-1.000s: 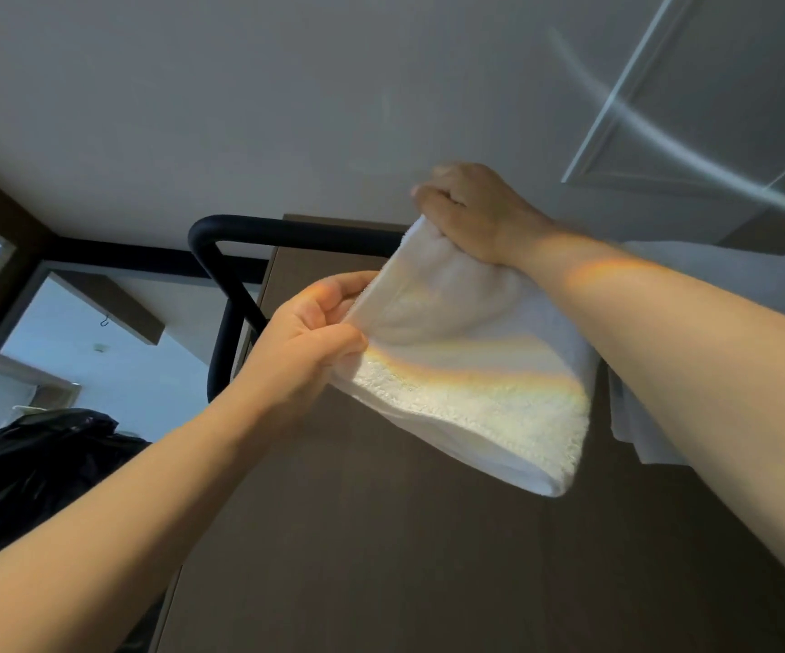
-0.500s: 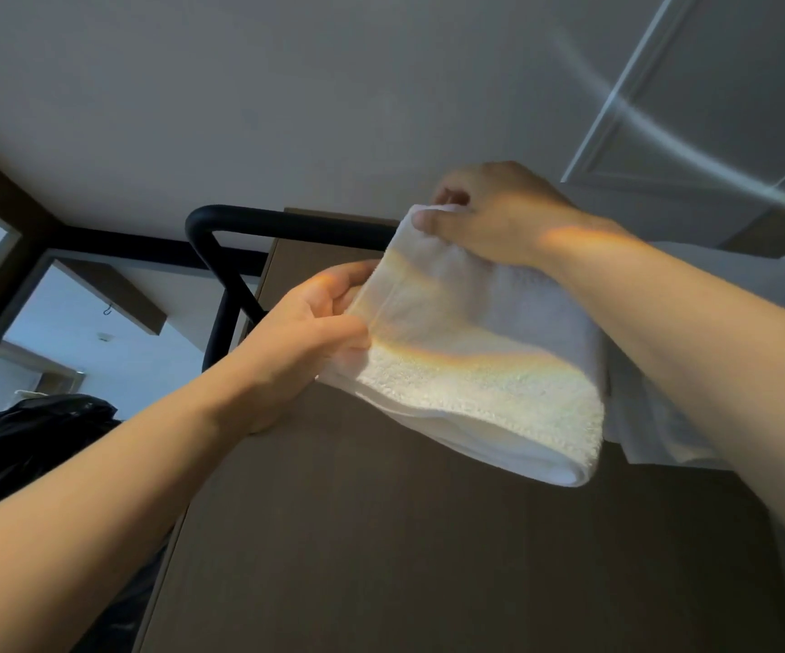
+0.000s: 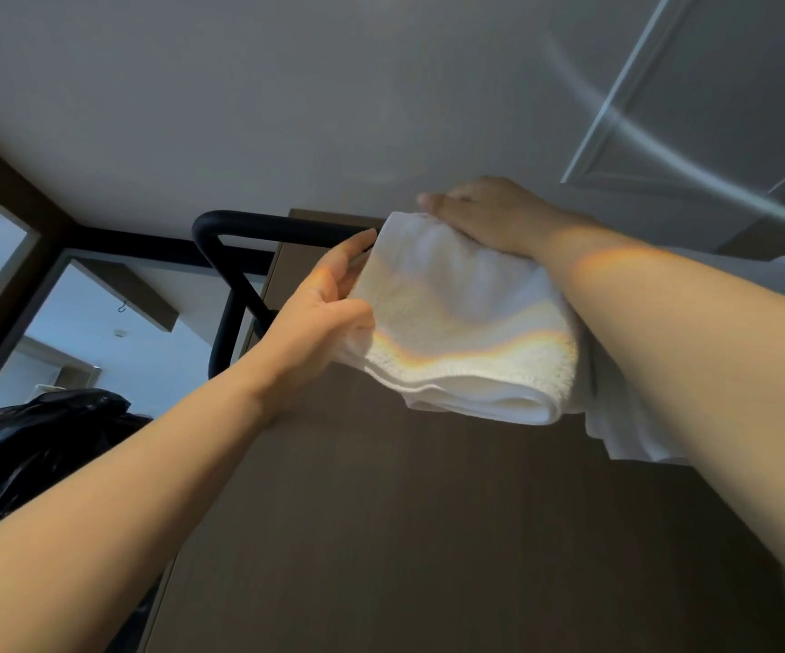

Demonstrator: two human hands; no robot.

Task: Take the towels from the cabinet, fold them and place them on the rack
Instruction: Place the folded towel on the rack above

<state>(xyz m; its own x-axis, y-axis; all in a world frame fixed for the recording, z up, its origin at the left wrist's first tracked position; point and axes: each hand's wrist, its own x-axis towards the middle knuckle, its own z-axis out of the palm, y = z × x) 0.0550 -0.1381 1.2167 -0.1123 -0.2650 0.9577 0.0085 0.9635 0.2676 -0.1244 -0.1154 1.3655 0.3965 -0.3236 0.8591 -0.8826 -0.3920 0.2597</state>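
Observation:
A folded white towel (image 3: 466,322) lies on top of the black tubular rack (image 3: 221,228), its folded edge hanging toward me. My right hand (image 3: 484,214) rests flat on the towel's far top, fingers straight. At the towel's left edge is my left hand (image 3: 329,304), fingers extended along the edge and thumb under the lower corner. Another white towel (image 3: 626,417) hangs on the rack to the right, partly hidden by my right forearm.
A dark brown wooden panel (image 3: 428,511) stands below the rack. The white ceiling (image 3: 286,110) is overhead, with a framed panel at the upper right. A black plastic bag (image 3: 41,440) sits at lower left, beside a doorway opening.
The towel has moved up and back onto the rack. My right hand let go of its pinch and now lies flat on top. My left hand's fingers have straightened along the edge.

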